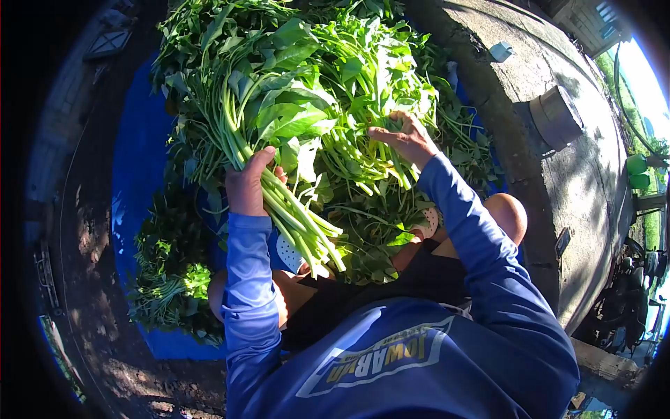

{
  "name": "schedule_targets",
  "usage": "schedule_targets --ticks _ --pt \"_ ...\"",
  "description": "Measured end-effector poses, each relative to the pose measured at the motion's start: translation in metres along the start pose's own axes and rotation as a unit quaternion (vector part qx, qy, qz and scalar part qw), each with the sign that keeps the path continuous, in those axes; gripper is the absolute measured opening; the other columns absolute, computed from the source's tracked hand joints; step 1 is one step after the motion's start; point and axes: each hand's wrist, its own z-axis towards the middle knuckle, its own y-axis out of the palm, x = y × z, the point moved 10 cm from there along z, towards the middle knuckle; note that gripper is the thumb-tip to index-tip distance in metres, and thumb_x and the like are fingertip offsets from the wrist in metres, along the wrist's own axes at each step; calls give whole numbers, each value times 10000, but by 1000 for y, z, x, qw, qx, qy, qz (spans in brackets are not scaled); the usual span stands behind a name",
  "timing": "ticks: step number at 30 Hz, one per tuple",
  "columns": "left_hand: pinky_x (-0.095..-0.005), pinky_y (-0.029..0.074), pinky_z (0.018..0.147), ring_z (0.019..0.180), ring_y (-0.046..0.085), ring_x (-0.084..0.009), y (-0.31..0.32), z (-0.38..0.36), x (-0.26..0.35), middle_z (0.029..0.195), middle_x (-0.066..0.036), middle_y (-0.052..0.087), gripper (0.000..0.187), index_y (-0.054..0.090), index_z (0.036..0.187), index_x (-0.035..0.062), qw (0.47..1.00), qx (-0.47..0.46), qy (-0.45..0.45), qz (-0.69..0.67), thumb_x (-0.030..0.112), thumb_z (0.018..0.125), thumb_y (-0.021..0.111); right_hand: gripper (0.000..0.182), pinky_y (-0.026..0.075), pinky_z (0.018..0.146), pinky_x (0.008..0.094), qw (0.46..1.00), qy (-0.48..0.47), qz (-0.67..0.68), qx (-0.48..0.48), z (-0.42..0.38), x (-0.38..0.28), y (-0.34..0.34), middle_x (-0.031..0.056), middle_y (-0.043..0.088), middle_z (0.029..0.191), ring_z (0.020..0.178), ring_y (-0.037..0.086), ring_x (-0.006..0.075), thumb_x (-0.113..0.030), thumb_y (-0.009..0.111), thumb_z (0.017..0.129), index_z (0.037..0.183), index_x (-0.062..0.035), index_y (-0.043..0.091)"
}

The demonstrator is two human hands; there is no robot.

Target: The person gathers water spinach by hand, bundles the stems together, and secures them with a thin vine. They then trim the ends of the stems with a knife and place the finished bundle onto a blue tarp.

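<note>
A bundle of long-stemmed leafy greens is gripped in my left hand, its pale cut stems pointing down toward my lap and its leaves fanning upward. My right hand is at the right side of the large leafy pile, thumb and index finger brought near each other over the leaves. What lies between those fingers, if anything, is too small to make out. Loose stems and leaves lie below the hands, between my feet.
A blue tarp lies under the greens. At the lower left is a smaller leafy heap. To the right stands a concrete ledge with a brown cylindrical object and a small pale cup-like object.
</note>
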Motion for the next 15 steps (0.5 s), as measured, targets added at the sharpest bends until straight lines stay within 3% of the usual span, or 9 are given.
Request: schedule_targets --ticks 1,2,3,6,7,10,11,13,15 --pt "-336 568 546 558 666 -201 1 0 1 721 -110 690 233 717 975 33 1000 -2 -1 -1 222 878 812 728 429 1123 407 975 112 147 -123 -7 2 13 188 581 1434 1373 485 302 -607 769 864 1268 -8 681" --pt "-336 568 545 555 665 -201 1 1 -1 720 -110 690 231 717 975 35 1000 -3 -7 -1 223 878 811 731 400 1129 417 966 111 227 -51 -14 -4 2 137 626 1383 1332 515 254 -689 645 938 1308 -59 676" --pt "-335 567 544 552 663 -201 0 4 -4 719 -111 691 230 717 975 37 1000 -3 -13 -2 224 878 811 595 430 1057 435 941 178 285 -43 3 32 6 49 659 1270 1188 572 215 -623 619 973 1279 -117 693" --pt "-334 568 545 561 667 -195 0 2 -6 742 -106 697 219 717 973 43 1000 -11 -18 -8 213 876 814 293 462 881 384 922 95 354 -121 41 57 -1 -39 641 1143 983 559 179 -408 662 962 1127 -181 743" --pt "-334 568 545 567 669 -192 1 1 -5 754 -103 701 214 716 973 44 1000 -16 -16 -9 207 875 815 236 486 892 402 932 141 309 -130 34 38 -8 -23 664 1188 1057 581 168 -335 691 948 1088 -160 767" --pt "-331 571 553 592 678 -182 0 -1 -3 792 -89 705 197 714 967 48 1000 -9 -9 -20 184 870 820 298 483 1027 406 982 68 156 -85 37 -16 -49 64 664 1386 1276 574 189 -291 738 913 1120 -84 795" --pt "-331 570 552 599 680 -181 2 3 0 798 -85 703 197 712 967 47 999 -19 25 -14 178 868 821 331 461 1062 391 990 -14 111 -87 44 -31 -62 105 691 1360 1269 589 213 -288 752 901 1148 -71 792" --pt "-332 570 550 612 684 -178 8 1 13 810 -76 700 196 709 967 45 995 -36 92 0 165 863 824 306 483 1031 377 994 -98 45 24 37 -52 -93 100 725 1252 1161 642 205 -273 746 919 1140 -65 786" --pt "-333 566 542 609 683 -178 7 -8 5 792 -74 693 225 706 975 40 999 -34 21 21 176 850 834 272 519 976 356 986 -143 -6 88 22 -74 -114 82 750 1134 1041 689 191 -251 733 945 1134 -60 775"
